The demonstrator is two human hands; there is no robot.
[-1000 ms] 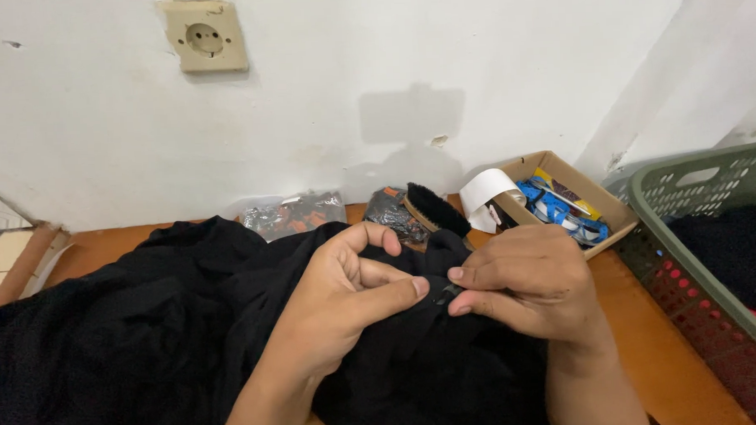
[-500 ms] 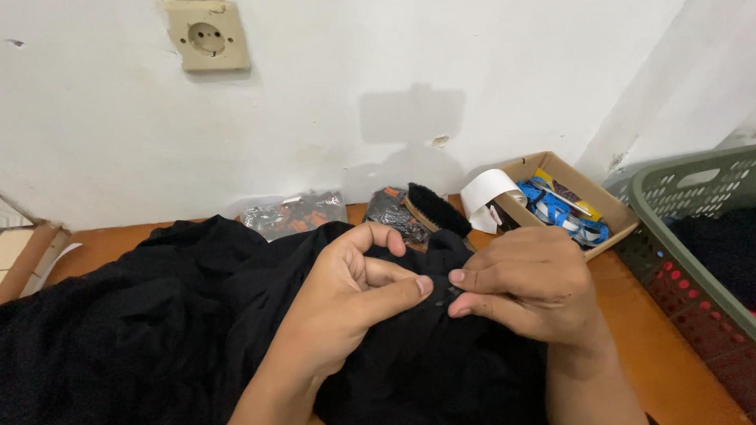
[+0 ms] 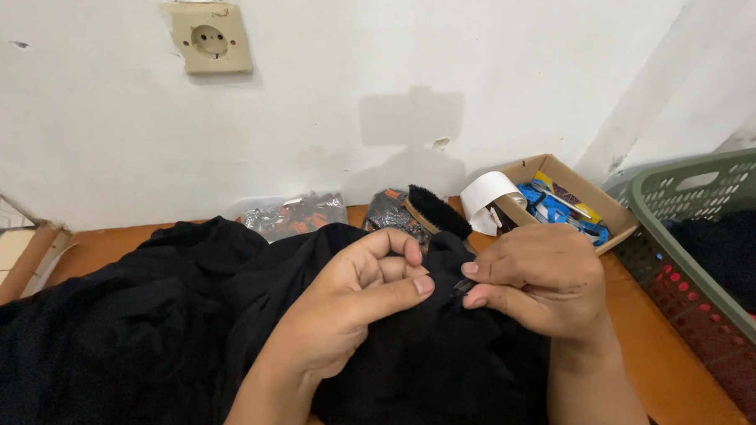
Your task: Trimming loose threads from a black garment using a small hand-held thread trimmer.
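Two hands (image 3: 448,290) pinching black garment (image 3: 147,329) between fingertips (possibly a zipper)

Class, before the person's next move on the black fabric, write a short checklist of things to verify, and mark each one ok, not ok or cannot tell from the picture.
1. Left hand pinches the black fabric between thumb and fingers: ok.
2. Right hand grips a small dark item at its fingertips: ok, though what it is: cannot tell.
3. Both hands meet close together over the fabric: ok.
4. Fabric lies flat: not ok, it is bunched.
5. Brush and cardboard box lie behind the hands, apart from them: ok.
6. Green basket stands to the right, apart from the hands: ok.
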